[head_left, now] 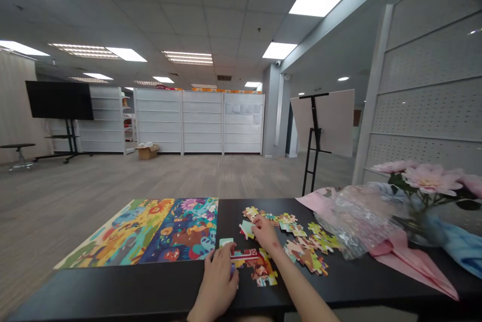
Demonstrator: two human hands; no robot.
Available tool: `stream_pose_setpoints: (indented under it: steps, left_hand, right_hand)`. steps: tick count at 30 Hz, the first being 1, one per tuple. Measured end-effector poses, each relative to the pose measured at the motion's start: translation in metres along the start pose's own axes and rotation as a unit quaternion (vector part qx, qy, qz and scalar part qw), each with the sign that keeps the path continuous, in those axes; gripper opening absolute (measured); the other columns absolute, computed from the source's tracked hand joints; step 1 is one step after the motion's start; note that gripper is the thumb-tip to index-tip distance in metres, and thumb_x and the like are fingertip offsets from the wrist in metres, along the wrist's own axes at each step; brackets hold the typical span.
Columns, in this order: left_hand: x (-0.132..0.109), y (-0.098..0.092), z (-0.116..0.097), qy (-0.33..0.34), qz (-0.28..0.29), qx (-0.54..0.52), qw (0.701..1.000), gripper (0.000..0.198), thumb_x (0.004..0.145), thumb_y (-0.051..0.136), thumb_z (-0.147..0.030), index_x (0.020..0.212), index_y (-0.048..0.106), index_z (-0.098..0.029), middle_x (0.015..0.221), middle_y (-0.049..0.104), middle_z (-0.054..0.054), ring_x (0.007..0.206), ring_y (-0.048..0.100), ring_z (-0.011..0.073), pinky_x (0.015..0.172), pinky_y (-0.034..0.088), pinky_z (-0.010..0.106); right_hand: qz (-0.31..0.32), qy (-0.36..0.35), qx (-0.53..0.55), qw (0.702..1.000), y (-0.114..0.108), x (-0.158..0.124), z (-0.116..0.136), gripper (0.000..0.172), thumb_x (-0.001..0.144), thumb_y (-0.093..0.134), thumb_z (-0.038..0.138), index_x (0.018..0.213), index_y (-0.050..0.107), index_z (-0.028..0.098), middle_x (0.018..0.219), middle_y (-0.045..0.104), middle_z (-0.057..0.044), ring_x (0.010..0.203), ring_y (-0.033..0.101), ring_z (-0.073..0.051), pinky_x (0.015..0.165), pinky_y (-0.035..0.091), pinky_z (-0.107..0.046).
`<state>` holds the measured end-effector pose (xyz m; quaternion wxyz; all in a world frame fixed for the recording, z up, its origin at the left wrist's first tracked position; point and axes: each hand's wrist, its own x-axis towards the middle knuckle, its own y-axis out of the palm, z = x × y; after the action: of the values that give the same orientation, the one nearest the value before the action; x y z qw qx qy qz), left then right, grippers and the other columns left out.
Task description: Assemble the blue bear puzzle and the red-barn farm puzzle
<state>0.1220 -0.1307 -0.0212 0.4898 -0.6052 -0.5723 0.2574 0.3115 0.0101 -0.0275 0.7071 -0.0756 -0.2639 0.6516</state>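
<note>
Black and smooth, the bench [113, 292] carries a brightly coloured animal picture sheet [131, 236], yellow on one half and dark blue on the other. Well to the right of the sheet lies crumpled clear plastic [350, 224] over pink cloth [406, 261], with pink flowers [431, 179] farther right again. The left hand [219, 274] is by the sheet's near right corner, loosely open, fingers bent against the left side of a partly joined puzzle section [260, 273]. That section sits just right of the sheet; loose jigsaw pieces [307, 254] lie scattered farther right. The right hand [265, 234], also right of the sheet, has fingertips together at a mint-green piece [247, 228]; whether they pinch it, I cannot tell.
</note>
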Motion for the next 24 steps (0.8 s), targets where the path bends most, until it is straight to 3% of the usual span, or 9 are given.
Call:
stream_pose_setpoints:
  steps: [4,7,12,17,24]
  left_hand:
    - [0.002,0.002,0.001,-0.013,-0.004,0.018,1.0,0.065,0.08,0.038,-0.014,0.145,0.04,-0.018,0.15,0.046,0.008,0.138,0.039,0.021,0.115,0.018,0.039]
    - [0.002,0.002,0.0,-0.021,-0.007,0.018,1.0,0.066,0.079,0.038,-0.013,0.145,0.04,-0.017,0.148,0.048,0.009,0.137,0.041,0.0208,0.115,0.016,0.039]
    - [0.002,0.0,-0.002,-0.023,-0.004,0.023,0.999,0.064,0.082,0.037,-0.014,0.145,0.04,-0.017,0.149,0.046,0.009,0.137,0.039,0.0214,0.115,0.016,0.041]
    - [-0.001,-0.01,-0.01,-0.019,0.001,-0.007,1.0,0.052,0.086,0.044,-0.032,0.137,0.051,-0.022,0.142,0.053,0.01,0.133,0.042,0.0273,0.115,0.017,0.046]
    - [-0.003,-0.015,-0.016,-0.005,0.006,-0.006,1.0,0.048,0.082,0.058,-0.048,0.126,0.062,-0.03,0.138,0.055,0.008,0.132,0.043,0.0332,0.112,0.02,0.051]
  right_hand:
    - [-0.028,-0.003,-0.025,0.999,-0.019,0.008,-0.006,0.016,0.066,0.049,0.015,0.077,0.058,0.021,0.055,0.049,0.006,0.057,0.048,-0.015,0.058,0.031,-0.024]
    - [0.022,-0.022,-0.032,0.999,-0.022,0.006,-0.007,0.022,0.066,0.048,0.013,0.08,0.064,0.02,0.054,0.049,0.006,0.054,0.047,-0.014,0.056,0.031,-0.023]
    - [0.08,-0.041,-0.055,0.994,-0.016,-0.003,-0.008,0.019,0.061,0.05,0.009,0.066,0.067,0.017,0.058,0.057,0.003,0.057,0.048,-0.013,0.055,0.029,-0.023]
    - [0.102,-0.035,-0.072,0.992,-0.017,-0.005,-0.007,0.023,0.061,0.052,0.008,0.073,0.069,0.016,0.058,0.058,0.003,0.057,0.049,-0.012,0.054,0.03,-0.022]
    - [0.116,-0.039,-0.124,0.985,-0.023,-0.012,0.001,0.015,0.06,0.062,0.016,0.072,0.07,0.019,0.069,0.066,0.001,0.068,0.056,-0.015,0.061,0.034,-0.024]
